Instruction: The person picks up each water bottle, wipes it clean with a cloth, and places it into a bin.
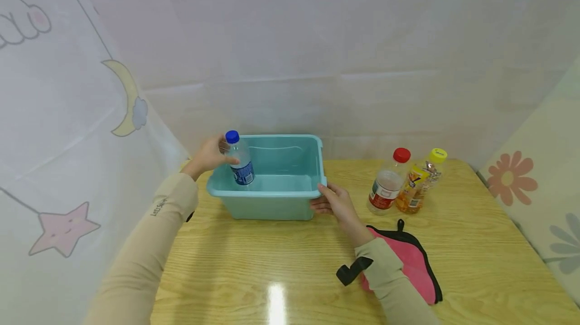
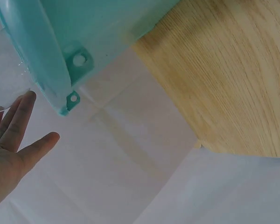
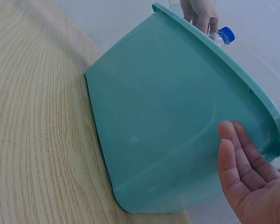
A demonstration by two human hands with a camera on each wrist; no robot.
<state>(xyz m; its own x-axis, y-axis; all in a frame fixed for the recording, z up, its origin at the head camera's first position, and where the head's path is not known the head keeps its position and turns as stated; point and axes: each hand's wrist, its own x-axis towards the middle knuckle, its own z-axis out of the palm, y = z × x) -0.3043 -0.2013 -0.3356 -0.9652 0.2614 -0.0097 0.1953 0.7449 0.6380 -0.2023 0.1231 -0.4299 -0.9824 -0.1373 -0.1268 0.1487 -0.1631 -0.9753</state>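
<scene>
A teal plastic bin (image 1: 267,207) stands on the wooden table. Inside its left end is a clear bottle (image 1: 242,156) with a blue cap and blue label, leaning slightly. My left hand (image 1: 210,156) grips the bottle below the cap, thumb across its front. From the left wrist, that hand's spread fingers (image 2: 19,119) show beside clear plastic at the bin's rim. At the bin's front right corner, my right hand (image 1: 337,204) holds the rim, thumb on top and fingers (image 3: 242,156) bent against the outer wall.
Right of the bin stand a red-capped bottle (image 1: 385,186) and a yellow-capped bottle (image 1: 421,181) with orange contents. A pink cloth item (image 1: 412,259) with black edging lies partly under the right forearm. Pale printed fabric (image 1: 281,63) hangs behind and beside the table (image 1: 235,269).
</scene>
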